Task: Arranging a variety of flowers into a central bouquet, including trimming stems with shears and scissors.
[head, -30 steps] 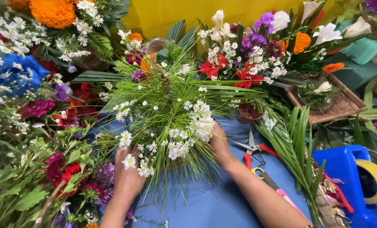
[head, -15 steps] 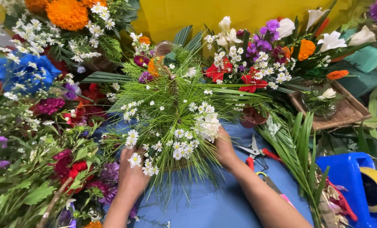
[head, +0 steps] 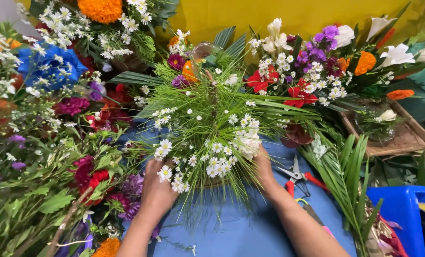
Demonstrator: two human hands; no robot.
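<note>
- Head view: the green arrangement point(head: 207, 128) of fine grass and small white daisies stands at frame centre on the blue table point(head: 241, 228).
- Left hand point(head: 156, 190) cups its lower left side; right hand point(head: 265, 171) presses the lower right, fingers seemingly buried in foliage.
- Red-handled scissors point(head: 298, 177) lie just right.

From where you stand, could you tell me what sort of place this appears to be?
Probably a florist's workbench. Both hands, left hand and right hand, hold a green-and-white daisy arrangement on a blue table cover, with red-handled scissors beside it and finished mixed bouquets all around.
</note>
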